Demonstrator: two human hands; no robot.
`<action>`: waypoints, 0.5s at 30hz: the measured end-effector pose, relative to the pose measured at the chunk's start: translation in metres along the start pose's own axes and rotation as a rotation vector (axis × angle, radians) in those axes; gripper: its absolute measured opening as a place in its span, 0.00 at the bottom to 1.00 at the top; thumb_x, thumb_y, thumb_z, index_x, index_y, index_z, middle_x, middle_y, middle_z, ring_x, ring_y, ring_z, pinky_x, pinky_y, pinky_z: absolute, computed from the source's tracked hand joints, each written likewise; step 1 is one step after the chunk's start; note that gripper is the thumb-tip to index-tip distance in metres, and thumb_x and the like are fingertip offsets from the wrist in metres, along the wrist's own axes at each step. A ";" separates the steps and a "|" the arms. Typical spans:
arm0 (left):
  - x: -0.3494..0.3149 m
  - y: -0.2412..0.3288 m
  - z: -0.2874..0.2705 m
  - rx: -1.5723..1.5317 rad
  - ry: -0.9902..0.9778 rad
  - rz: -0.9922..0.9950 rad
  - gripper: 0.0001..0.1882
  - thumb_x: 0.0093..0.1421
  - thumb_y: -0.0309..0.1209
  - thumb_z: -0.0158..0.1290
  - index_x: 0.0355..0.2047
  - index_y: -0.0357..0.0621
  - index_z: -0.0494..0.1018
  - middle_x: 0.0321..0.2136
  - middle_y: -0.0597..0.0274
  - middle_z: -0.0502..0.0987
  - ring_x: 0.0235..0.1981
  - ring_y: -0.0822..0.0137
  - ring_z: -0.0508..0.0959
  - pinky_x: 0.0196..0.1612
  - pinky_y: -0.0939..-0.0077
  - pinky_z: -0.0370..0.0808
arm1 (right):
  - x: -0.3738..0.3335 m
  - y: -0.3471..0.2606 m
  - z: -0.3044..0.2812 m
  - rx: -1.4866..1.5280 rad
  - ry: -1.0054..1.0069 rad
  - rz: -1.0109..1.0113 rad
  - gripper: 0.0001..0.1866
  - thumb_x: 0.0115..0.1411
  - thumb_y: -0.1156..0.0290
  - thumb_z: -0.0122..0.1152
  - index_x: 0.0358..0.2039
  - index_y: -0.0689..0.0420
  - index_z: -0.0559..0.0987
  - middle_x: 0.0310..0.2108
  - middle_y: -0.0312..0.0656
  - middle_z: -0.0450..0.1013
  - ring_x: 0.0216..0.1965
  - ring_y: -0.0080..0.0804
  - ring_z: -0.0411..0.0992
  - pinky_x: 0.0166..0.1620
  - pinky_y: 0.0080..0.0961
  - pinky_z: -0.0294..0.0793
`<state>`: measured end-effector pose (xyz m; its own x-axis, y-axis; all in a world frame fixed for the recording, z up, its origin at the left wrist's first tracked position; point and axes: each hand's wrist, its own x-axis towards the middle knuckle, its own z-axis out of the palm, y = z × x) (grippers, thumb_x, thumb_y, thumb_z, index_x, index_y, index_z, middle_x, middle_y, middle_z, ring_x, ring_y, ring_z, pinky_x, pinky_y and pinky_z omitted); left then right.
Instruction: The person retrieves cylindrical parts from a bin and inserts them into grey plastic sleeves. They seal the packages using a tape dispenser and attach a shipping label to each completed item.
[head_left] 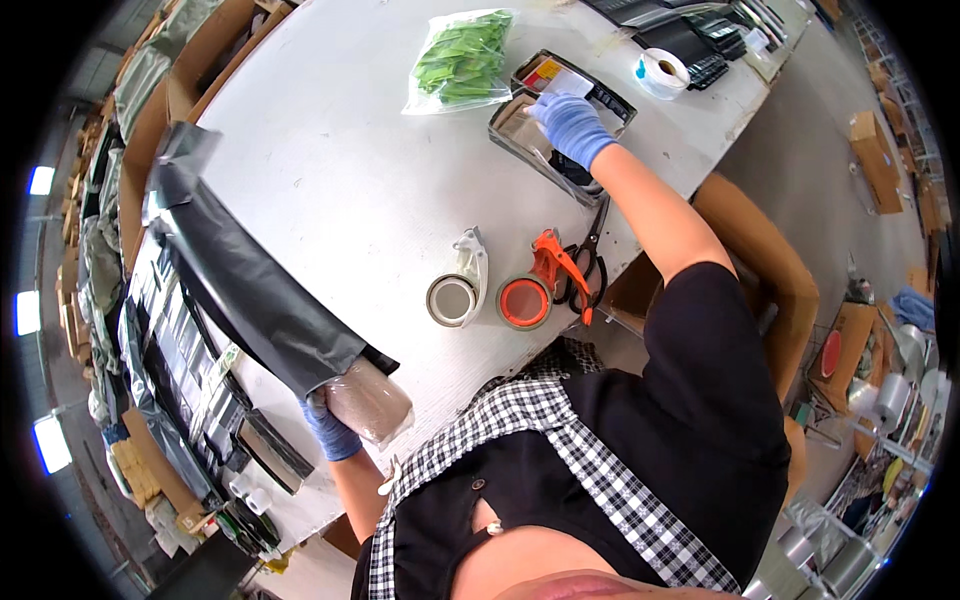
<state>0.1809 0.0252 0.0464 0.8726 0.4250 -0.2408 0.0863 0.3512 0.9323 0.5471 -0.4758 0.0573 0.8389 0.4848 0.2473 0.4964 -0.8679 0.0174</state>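
My left hand, in a blue glove, is closed round the lower end of a brown roll in clear plastic. Most of that roll's length is covered by a long black plastic bag, which slants up to the left over the table. My right hand, also gloved in blue, reaches down into a shallow open box at the far side. Its fingers look bent together; whatever is between them is hidden. Closest to that box are a bag of green packets and a white label roll.
Two tape dispensers, one white and one orange, stand near the table's front edge beside black scissors. Flat black bags lie at the left, others at the far right. A cardboard box borders the left edge.
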 end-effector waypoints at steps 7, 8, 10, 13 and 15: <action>0.003 -0.055 -0.028 0.211 0.234 -0.208 0.34 0.57 0.51 0.59 0.58 0.44 0.68 0.51 0.59 0.75 0.49 0.60 0.75 0.52 0.60 0.75 | 0.037 0.000 0.013 -0.215 -0.288 -0.308 0.06 0.56 0.70 0.56 0.33 0.48 0.81 0.38 0.39 0.74 0.46 0.36 0.74 0.46 0.33 0.75; -0.006 -0.078 -0.051 0.288 0.138 -0.085 0.33 0.59 0.49 0.58 0.59 0.45 0.67 0.51 0.60 0.75 0.50 0.63 0.74 0.54 0.63 0.74 | 0.037 0.003 0.016 -0.200 -0.254 -0.331 0.06 0.56 0.70 0.56 0.33 0.48 0.80 0.36 0.38 0.74 0.44 0.36 0.74 0.45 0.33 0.75; -0.012 -0.080 -0.043 0.102 0.109 -0.126 0.33 0.59 0.48 0.58 0.60 0.45 0.66 0.53 0.60 0.74 0.52 0.63 0.73 0.56 0.65 0.72 | 0.035 0.011 0.009 -0.196 -0.173 -0.367 0.06 0.56 0.71 0.55 0.32 0.48 0.79 0.33 0.38 0.72 0.39 0.36 0.74 0.41 0.32 0.76; -0.009 -0.084 -0.053 0.107 0.154 -0.182 0.35 0.60 0.50 0.57 0.61 0.44 0.65 0.56 0.60 0.72 0.54 0.62 0.72 0.59 0.65 0.69 | 0.038 0.009 0.007 -0.190 -0.210 -0.311 0.06 0.57 0.71 0.56 0.32 0.49 0.81 0.36 0.39 0.75 0.43 0.37 0.76 0.44 0.32 0.76; -0.010 -0.084 -0.053 0.107 0.142 -0.186 0.35 0.60 0.50 0.56 0.62 0.44 0.65 0.56 0.60 0.72 0.55 0.61 0.72 0.60 0.64 0.69 | 0.034 0.014 0.007 -0.075 -0.138 -0.259 0.06 0.57 0.70 0.57 0.31 0.50 0.82 0.33 0.39 0.76 0.39 0.39 0.77 0.42 0.33 0.76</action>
<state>0.1398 0.0355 -0.0436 0.7613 0.4767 -0.4395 0.2964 0.3471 0.8898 0.5843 -0.4712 0.0594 0.7115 0.6967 0.0918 0.6842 -0.7166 0.1358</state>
